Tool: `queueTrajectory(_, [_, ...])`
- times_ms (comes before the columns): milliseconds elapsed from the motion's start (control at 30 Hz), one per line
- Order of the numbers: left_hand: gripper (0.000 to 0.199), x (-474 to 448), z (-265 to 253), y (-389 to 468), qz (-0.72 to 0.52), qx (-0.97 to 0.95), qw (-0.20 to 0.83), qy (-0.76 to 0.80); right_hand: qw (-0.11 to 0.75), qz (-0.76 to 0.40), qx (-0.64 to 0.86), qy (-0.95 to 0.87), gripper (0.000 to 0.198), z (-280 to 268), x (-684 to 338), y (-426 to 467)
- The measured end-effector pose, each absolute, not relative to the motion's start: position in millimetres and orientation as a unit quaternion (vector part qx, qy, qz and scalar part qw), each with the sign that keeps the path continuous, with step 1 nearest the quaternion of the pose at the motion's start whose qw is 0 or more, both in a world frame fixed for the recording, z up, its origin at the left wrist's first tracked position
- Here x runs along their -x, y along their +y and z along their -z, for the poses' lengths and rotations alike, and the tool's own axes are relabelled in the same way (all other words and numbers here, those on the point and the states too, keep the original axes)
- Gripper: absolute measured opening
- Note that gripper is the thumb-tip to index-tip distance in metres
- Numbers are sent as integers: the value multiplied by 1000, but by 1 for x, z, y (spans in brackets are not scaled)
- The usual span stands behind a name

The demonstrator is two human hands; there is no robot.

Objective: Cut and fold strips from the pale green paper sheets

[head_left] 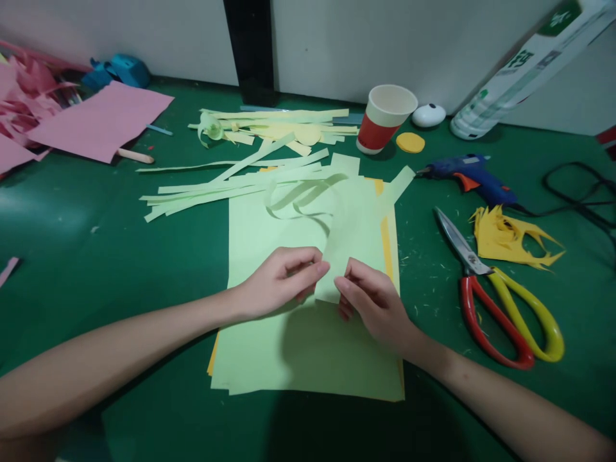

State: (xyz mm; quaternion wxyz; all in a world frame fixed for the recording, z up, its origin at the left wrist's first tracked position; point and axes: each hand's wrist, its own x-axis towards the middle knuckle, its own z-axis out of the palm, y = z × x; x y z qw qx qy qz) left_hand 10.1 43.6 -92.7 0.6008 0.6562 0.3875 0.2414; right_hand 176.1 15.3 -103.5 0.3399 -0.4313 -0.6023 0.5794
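Note:
Between my two hands is a light green paper strip [341, 240], broad and pale, raised over a stack of green paper sheets [269, 350]. My left hand [289, 276] pinches its left edge between thumb and fingers. On the opposite edge, near the lower end, my right hand [368, 295] has its thumb and fingers closed. Thin curled green strips [308, 208] lie just beyond the held piece. More straight narrow green strips [206, 192] spread to the left across the top of the stack. Orange paper [386, 237] peeks out from the stack's right side.
Scissors [474, 263] with red and yellow handles lie right of the stack, near a yellow paper scrap [510, 237] and a blue glue gun [474, 172]. A paper cup [385, 122] stands at the back. Pink paper [103, 122] lies at the far left.

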Motion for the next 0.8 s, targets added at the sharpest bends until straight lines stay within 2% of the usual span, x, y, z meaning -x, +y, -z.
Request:
queueTrajectory(167, [31,-10,94,44,-233,-681,606,339,380,-593,431,-564,26,106,-176,16])
queueTrajectory(500, [22,-6,94,46,-243,-622,682,298,360,-650,375,-554,21,107,-181,16])
queueTrajectory(800, [23,-9,94,47,-231,-657,641,322,364,-645,379,-556,24,104,-180,20])
